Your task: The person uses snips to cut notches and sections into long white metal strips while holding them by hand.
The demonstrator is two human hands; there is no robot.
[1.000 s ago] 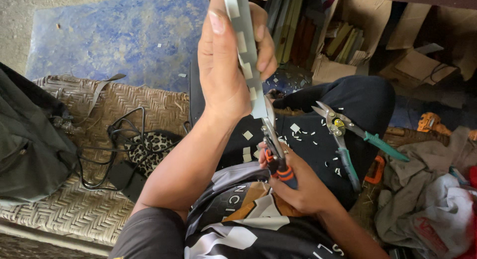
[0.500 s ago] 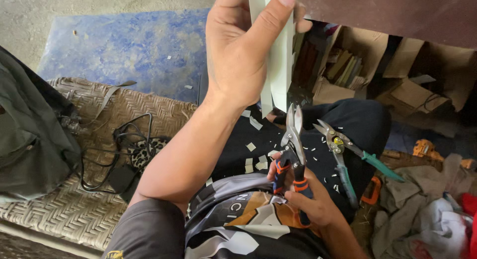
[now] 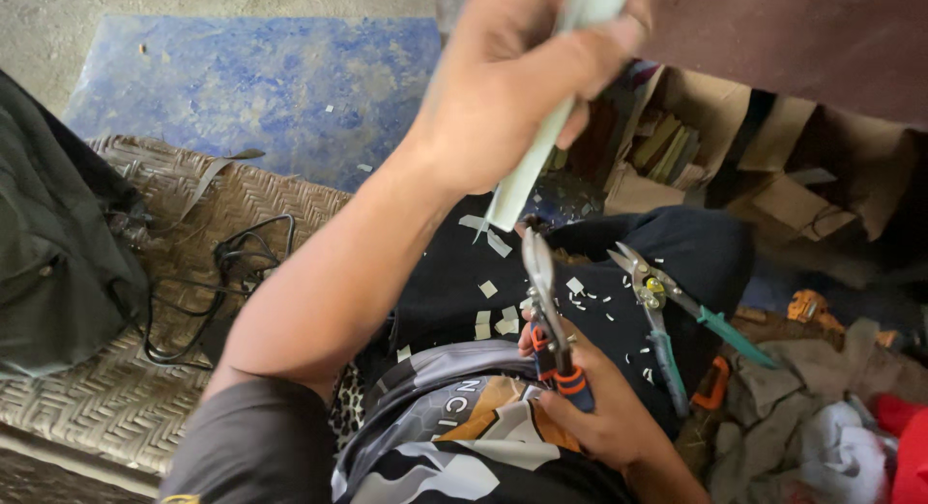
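Seen from the head camera, the left hand (image 3: 512, 88) grips a pale strip (image 3: 536, 146) raised above the lap, fingers pressed around it. The right hand (image 3: 604, 417) closes on the orange-handled snips (image 3: 546, 311), blades up, tip just below the strip's lower end. Green-handled snips (image 3: 667, 311) lie on the dark trouser leg (image 3: 677, 243) among pale offcuts, with a woven mat (image 3: 193, 224) to the left.

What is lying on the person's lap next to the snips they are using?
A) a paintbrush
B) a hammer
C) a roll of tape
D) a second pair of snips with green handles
D: a second pair of snips with green handles lies open on the dark trousers, beside the red-handled snips held in the right hand, while the left hand holds a pale strip above.
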